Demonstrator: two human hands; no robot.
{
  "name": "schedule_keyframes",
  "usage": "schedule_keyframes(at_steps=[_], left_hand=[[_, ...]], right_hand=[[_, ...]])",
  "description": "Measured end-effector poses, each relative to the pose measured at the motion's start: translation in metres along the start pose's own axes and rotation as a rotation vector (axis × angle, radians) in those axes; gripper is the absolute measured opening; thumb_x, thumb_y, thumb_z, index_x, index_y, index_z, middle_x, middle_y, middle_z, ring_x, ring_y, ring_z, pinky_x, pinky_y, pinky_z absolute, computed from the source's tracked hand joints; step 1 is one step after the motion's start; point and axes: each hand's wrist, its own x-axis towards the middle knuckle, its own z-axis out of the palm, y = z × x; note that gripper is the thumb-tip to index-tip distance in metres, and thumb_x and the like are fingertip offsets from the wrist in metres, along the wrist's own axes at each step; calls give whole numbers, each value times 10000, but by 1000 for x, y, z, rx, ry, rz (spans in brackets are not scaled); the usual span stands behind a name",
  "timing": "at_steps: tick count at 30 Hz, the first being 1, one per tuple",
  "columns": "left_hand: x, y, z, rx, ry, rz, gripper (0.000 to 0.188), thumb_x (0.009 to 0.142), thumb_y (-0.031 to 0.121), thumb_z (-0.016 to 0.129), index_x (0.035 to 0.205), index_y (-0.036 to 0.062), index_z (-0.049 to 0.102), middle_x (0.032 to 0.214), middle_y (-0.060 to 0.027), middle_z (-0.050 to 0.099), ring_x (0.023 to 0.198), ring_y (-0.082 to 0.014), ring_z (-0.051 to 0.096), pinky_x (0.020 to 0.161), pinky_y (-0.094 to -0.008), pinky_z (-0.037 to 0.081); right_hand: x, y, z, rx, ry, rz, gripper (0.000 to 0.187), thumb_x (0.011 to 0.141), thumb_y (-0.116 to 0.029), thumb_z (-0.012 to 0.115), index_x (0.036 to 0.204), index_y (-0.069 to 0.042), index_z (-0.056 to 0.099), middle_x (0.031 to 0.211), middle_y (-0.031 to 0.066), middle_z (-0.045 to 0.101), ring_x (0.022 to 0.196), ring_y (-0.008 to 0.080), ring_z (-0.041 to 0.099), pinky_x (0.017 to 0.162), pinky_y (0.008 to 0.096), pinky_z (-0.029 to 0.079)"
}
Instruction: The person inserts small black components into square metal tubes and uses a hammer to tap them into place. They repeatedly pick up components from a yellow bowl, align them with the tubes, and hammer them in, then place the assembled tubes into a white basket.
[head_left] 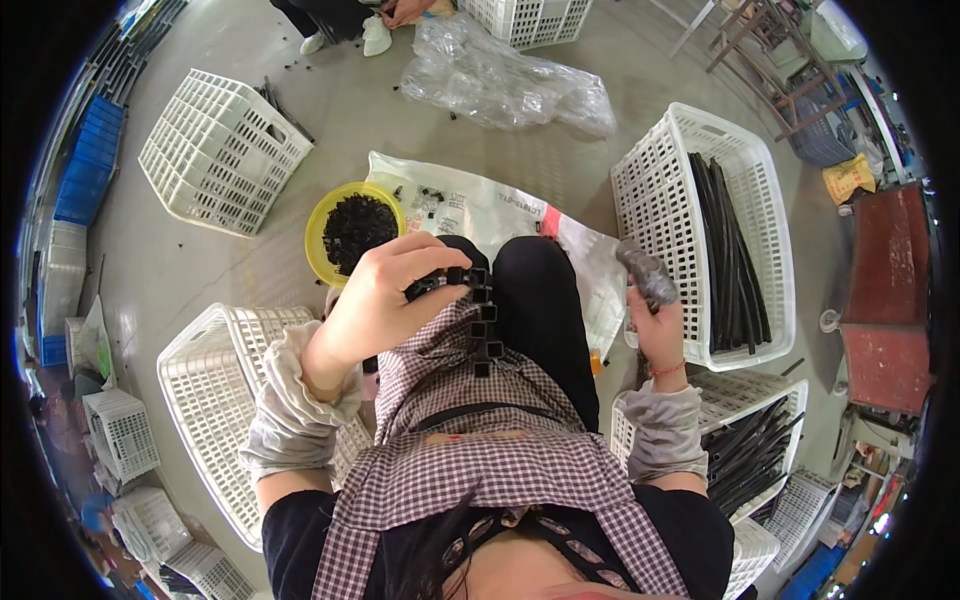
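My left hand [395, 295] is closed over my lap, its thumb and fingers pinching a black part with square frames [483, 313]. Several of these frames hang in a row below the fingertips, against the checked apron [440, 375]. More of the black part is hidden inside the fist. Off to the right, my right hand [657, 330] grips a tool with a grey, lumpy, wrapped head [648, 274]; its exact kind does not show. Just beyond my left hand stands a yellow bowl [317, 240] holding a heap of small black pieces [358, 230].
A white sack [490, 190] lies on the floor before my knees. To the right, a white crate [640, 190] holds long black strips [725, 260]. Another strip-filled crate [790, 400] is nearer. White crates [225, 150] stand on the left. Clear plastic wrap [510, 80] and another person's shoes [376, 36] are ahead.
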Motion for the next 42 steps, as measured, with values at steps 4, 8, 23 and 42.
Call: schedule_keyframes(at_steps=[4,8,23,42], left_hand=[[6,-1,4,60,-23,44,255,719,-8,741,959,-3,654,840,-94,611,741,-232,603,657,-309,489],[10,-2,9,95,-61,28,247,721,6,744,951,0,652,828,-96,604,728,-240,602,643,-315,490],[-12,-15,0,-205,7,-178,329,717,12,766,1024,-15,650,803,-38,596,717,-112,560,704,-236,442],[-80,-100,72,-1889,316,-707,217,976,248,516,1087,66,553,896,-61,582,653,-138,554,403,-163,348]], right_hand=[[-10,-25,14,-16,-89,-30,252,867,-199,698,971,11,607,688,48,589,602,106,490,568,280,424],[-12,-29,19,-34,-147,-95,291,865,-218,704,1001,12,588,694,89,580,576,147,483,561,287,425],[-11,-106,9,-241,-318,-366,377,799,-152,749,1092,-7,562,852,143,626,681,311,624,609,338,488],[38,-236,55,-862,-740,-321,410,905,-307,593,1025,63,462,741,230,601,688,405,617,585,422,506]])
